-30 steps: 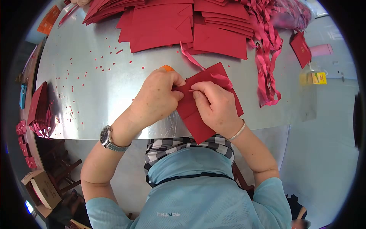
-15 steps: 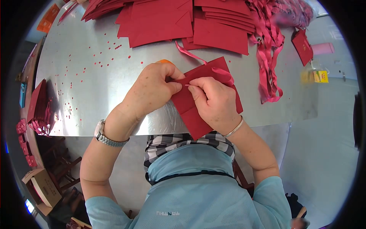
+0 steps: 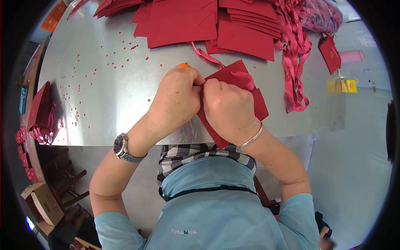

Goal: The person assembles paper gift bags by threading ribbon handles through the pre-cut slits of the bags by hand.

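Observation:
A red paper bag (image 3: 260, 104) lies tilted on the metal table, partly under my hands. A pink ribbon (image 3: 243, 79) loops over its upper part, and a loose length runs beyond its top edge. My left hand (image 3: 179, 91) is closed at the bag's left edge; something orange (image 3: 184, 66) shows at one of its fingers. Pressed close beside it, my right hand (image 3: 228, 102) is curled over the bag with its knuckles up, closed on the ribbon. Both sets of fingertips and the ribbon's end are hidden.
Stacked red paper bags (image 3: 183, 25) cover the back of the table (image 3: 125, 91). Pink ribbons (image 3: 293, 79) hang in a bundle at right, near a plastic-wrapped bundle (image 3: 323, 16). Finished-looking bags (image 3: 40, 108) stand at the left edge. Red paper dots are scattered about.
My right hand has rolled over from a visible thumb-and-finger pinch into a curled fist. My left hand has turned and shifted slightly right, so the hands now meet over the bag.

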The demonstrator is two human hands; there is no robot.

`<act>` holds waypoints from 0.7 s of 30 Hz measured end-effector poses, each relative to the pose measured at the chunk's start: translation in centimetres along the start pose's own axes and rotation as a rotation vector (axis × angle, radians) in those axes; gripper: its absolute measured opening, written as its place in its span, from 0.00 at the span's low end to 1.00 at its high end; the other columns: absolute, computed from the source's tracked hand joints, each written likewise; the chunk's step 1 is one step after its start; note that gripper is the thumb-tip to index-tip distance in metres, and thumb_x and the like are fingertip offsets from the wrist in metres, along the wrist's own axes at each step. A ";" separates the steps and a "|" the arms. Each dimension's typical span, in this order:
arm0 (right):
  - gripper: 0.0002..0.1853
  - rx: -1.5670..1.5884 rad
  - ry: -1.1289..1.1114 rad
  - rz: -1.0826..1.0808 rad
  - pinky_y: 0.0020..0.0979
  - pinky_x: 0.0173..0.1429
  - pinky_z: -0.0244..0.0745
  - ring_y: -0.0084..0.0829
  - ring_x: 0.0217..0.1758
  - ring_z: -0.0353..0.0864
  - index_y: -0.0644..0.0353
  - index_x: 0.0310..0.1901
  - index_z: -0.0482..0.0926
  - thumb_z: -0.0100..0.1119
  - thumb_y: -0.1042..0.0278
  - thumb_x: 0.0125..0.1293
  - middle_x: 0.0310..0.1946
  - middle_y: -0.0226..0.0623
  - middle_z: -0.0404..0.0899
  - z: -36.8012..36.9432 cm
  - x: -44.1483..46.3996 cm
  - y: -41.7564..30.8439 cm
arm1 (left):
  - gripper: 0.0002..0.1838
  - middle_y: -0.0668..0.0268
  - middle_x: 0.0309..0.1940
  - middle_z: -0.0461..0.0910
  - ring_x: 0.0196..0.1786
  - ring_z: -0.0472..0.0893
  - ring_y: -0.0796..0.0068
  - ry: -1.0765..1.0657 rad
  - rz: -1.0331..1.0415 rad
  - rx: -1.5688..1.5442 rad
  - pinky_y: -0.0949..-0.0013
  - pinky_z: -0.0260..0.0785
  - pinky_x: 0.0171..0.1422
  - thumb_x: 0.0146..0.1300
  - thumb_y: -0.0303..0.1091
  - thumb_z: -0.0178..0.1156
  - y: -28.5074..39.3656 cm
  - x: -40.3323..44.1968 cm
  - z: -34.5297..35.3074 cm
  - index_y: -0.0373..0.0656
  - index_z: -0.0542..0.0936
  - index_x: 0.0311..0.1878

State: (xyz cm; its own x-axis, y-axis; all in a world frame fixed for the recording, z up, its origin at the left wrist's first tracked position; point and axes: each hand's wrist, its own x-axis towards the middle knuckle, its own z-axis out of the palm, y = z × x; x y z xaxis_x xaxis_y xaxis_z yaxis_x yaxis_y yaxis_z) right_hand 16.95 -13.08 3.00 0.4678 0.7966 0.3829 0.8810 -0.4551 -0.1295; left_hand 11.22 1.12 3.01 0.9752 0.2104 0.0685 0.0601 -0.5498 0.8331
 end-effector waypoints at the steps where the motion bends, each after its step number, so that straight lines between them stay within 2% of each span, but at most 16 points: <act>1: 0.05 -0.052 -0.021 -0.024 0.29 0.21 0.74 0.29 0.20 0.80 0.58 0.26 0.72 0.59 0.73 0.50 0.17 0.33 0.74 -0.1 0.0 -0.2 | 0.06 0.48 0.34 0.80 0.41 0.79 0.49 0.018 0.021 0.046 0.55 0.72 0.48 0.54 0.20 0.56 0.0 0.0 0.1 0.32 0.81 0.33; 5: 0.05 -0.089 -0.002 -0.048 0.27 0.21 0.73 0.27 0.19 0.79 0.57 0.24 0.72 0.59 0.73 0.50 0.16 0.31 0.73 0.0 0.1 -0.3 | 0.05 0.48 0.31 0.80 0.41 0.78 0.48 0.104 0.026 0.234 0.54 0.71 0.47 0.54 0.22 0.56 0.9 -0.4 0.4 0.33 0.81 0.31; 9: 0.05 -0.119 0.047 -0.066 0.27 0.20 0.72 0.26 0.19 0.78 0.57 0.25 0.71 0.59 0.73 0.50 0.16 0.31 0.73 0.3 0.0 0.0 | 0.05 0.49 0.29 0.80 0.42 0.78 0.48 0.123 -0.039 0.098 0.54 0.71 0.47 0.54 0.22 0.56 0.7 -0.2 0.6 0.34 0.82 0.30; 12: 0.05 -0.001 0.076 -0.070 0.30 0.20 0.71 0.30 0.19 0.79 0.58 0.28 0.72 0.59 0.73 0.54 0.16 0.33 0.74 0.0 -0.2 0.3 | 0.05 0.50 0.30 0.80 0.43 0.77 0.48 0.156 -0.035 0.085 0.53 0.71 0.47 0.54 0.22 0.57 1.0 -0.8 0.6 0.34 0.82 0.31; 14: 0.04 0.292 0.032 0.071 0.34 0.21 0.71 0.35 0.21 0.81 0.60 0.33 0.72 0.58 0.72 0.59 0.18 0.38 0.76 -0.6 0.3 0.0 | 0.05 0.51 0.31 0.81 0.43 0.77 0.48 0.188 0.011 0.145 0.53 0.71 0.47 0.54 0.22 0.57 1.2 -1.0 0.4 0.35 0.82 0.31; 17: 0.05 0.351 -0.055 0.081 0.40 0.24 0.72 0.40 0.24 0.82 0.61 0.37 0.72 0.57 0.71 0.63 0.21 0.41 0.78 -0.5 0.5 0.7 | 0.05 0.52 0.31 0.81 0.43 0.77 0.49 0.212 0.017 0.126 0.54 0.71 0.47 0.54 0.21 0.57 0.9 -0.9 0.5 0.35 0.82 0.31; 21: 0.05 0.447 -0.128 0.112 0.41 0.28 0.74 0.41 0.26 0.83 0.61 0.38 0.73 0.57 0.72 0.63 0.22 0.42 0.80 -0.4 0.6 1.8 | 0.05 0.52 0.32 0.81 0.43 0.77 0.49 0.168 -0.044 0.101 0.54 0.71 0.47 0.54 0.22 0.58 1.1 -1.3 0.2 0.35 0.82 0.31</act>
State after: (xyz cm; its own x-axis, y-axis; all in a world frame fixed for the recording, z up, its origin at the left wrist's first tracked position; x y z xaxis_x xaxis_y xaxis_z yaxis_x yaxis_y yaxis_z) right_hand 18.83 -13.58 3.35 0.5418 0.8079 0.2318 0.7557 -0.3474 -0.5552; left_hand 10.04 0.07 3.75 0.9224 0.3633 0.1314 0.1307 -0.6136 0.7787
